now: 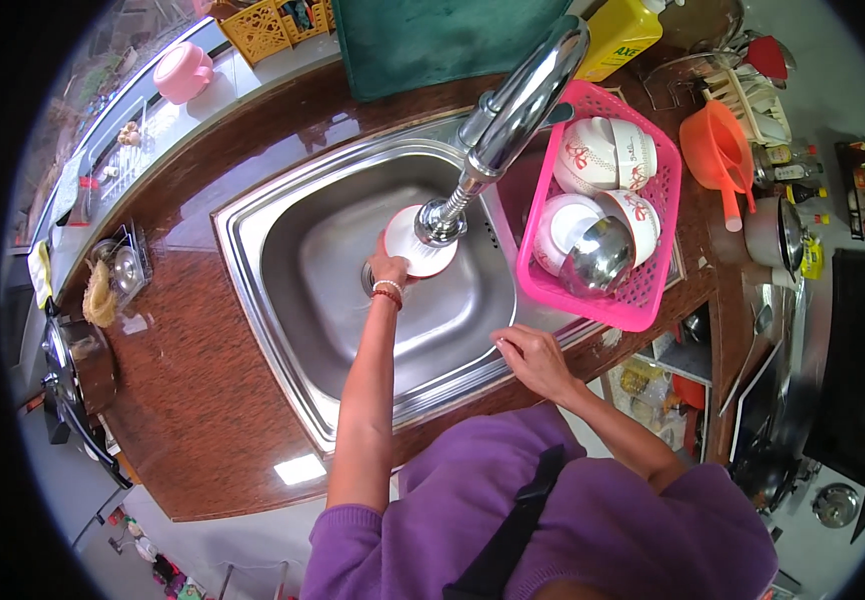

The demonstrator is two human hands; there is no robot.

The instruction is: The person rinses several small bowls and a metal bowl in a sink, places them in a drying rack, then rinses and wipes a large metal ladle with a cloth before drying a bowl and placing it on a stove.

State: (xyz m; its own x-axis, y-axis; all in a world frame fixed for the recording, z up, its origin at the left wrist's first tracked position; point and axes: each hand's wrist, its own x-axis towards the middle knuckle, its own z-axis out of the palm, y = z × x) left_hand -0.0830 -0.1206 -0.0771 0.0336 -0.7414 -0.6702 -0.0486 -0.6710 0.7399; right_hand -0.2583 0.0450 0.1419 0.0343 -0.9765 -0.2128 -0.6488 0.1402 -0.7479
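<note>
My left hand (pixel 387 268) grips the rim of a white bowl (pixel 430 260) with a red edge, inside the stainless steel sink (pixel 312 247). Directly above the bowl is the head of the chrome faucet (pixel 440 223), which partly hides it; water seems to run into the bowl. My right hand (pixel 530 358) hovers by the sink's front rim, fingers loosely curled, holding nothing that shows. A pink plastic basket (pixel 599 311) on the right holds several white bowls (pixel 586 157) with red patterns and a shiny metal bowl (pixel 602 255).
Behind the sink stand a green board (pixel 440 45) and a yellow detergent bottle (pixel 620 41). An orange dipper (pixel 714 146) and a lidded pot (pixel 770 232) are to the right. A loofah (pixel 99 296) and a pressure cooker (pixel 80 367) lie left, on the brown stone counter (pixel 200 375).
</note>
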